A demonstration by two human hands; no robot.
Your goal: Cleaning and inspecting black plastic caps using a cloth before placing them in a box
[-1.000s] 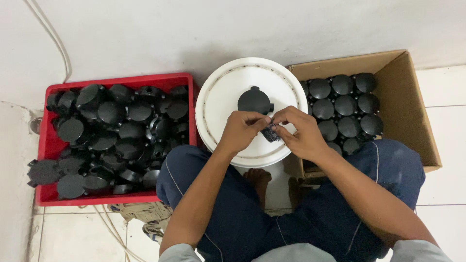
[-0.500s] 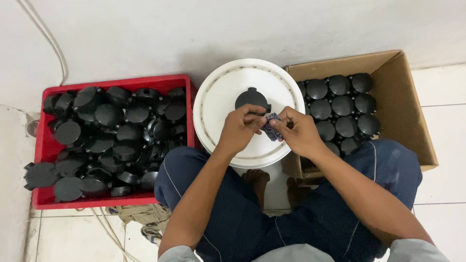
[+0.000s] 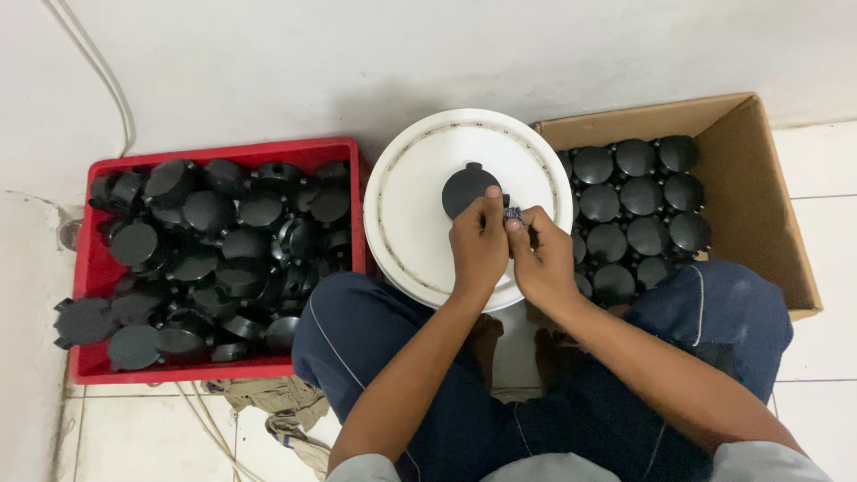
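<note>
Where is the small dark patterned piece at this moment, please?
In the head view, the small patterned piece sits pinched between left hand and right hand, above the white round lid.

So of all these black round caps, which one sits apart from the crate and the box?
The single black cap on the white round lid, just beyond the left hand; the others fill the red crate or cardboard box.

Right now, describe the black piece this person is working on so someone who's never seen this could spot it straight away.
Find the round white lid on the floor between the red crate and the cardboard box. The black round part lies on it, just beyond the left hand and right hand. Unlike the others, it lies alone rather than among others in a container.
</note>
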